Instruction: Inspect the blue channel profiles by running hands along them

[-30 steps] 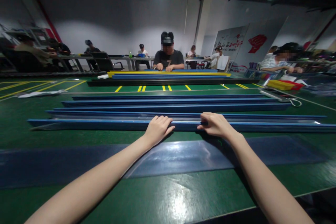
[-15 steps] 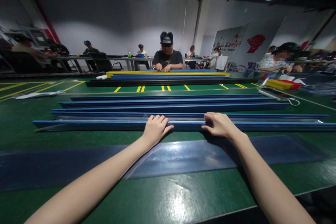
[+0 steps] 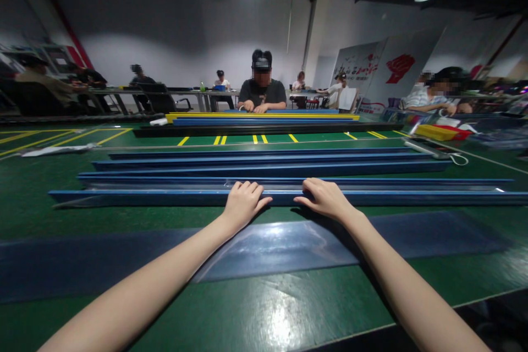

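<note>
A long blue channel strip [image 3: 396, 198] lies lengthwise across the table in front of me, with shiny clear film inside its trough. My left hand [image 3: 244, 203] wraps over its near wall, fingers inside and thumb along the front face. To the right, my right hand [image 3: 324, 196] pinches the same wall, its fingertips curled into the trough and its thumb in front. A gap of bare wall separates the two hands. Under my forearms a flat, bluish transparent plastic strip [image 3: 280, 242] rests on the table.
More blue channels [image 3: 272, 168] lie parallel just beyond. Farther back are yellow strips [image 3: 264, 116] and a black strip [image 3: 264, 130], where a co-worker [image 3: 262, 88] sits facing me. A power strip with a white cord [image 3: 457, 159] and a yellow tray [image 3: 437, 132] are at the right.
My right hand has slid left along the channel's near wall, closer to my left hand. The left hand keeps its place on the wall.
</note>
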The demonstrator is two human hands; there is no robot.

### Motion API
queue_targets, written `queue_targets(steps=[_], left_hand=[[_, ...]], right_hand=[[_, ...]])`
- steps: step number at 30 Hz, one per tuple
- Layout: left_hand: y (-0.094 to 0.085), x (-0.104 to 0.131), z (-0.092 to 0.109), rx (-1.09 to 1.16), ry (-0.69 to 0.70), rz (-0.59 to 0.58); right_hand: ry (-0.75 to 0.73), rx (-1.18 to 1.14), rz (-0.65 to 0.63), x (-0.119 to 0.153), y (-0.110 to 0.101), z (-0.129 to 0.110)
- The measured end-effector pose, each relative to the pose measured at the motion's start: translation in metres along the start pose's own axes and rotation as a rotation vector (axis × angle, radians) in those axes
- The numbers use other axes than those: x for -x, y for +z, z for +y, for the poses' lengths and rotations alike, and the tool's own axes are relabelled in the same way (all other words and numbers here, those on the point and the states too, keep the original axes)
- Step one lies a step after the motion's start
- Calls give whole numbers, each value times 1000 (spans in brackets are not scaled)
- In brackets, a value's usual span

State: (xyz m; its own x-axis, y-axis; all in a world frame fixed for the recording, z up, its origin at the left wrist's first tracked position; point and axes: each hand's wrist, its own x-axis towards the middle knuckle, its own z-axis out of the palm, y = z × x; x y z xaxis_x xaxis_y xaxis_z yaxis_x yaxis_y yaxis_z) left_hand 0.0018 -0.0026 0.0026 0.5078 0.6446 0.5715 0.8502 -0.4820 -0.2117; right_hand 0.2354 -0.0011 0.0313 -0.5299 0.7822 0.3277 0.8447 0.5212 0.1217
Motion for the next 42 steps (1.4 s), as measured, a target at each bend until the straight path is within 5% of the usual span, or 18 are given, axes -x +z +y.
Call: queue_targets(steps=[19,42], left_hand=[[1,0,-1,73,7,0],[-1,0,0,40,-13,-1]], right_hand=[[-52,11,-43,-10,-4,-12],[68,55,-65,9,-7,20]])
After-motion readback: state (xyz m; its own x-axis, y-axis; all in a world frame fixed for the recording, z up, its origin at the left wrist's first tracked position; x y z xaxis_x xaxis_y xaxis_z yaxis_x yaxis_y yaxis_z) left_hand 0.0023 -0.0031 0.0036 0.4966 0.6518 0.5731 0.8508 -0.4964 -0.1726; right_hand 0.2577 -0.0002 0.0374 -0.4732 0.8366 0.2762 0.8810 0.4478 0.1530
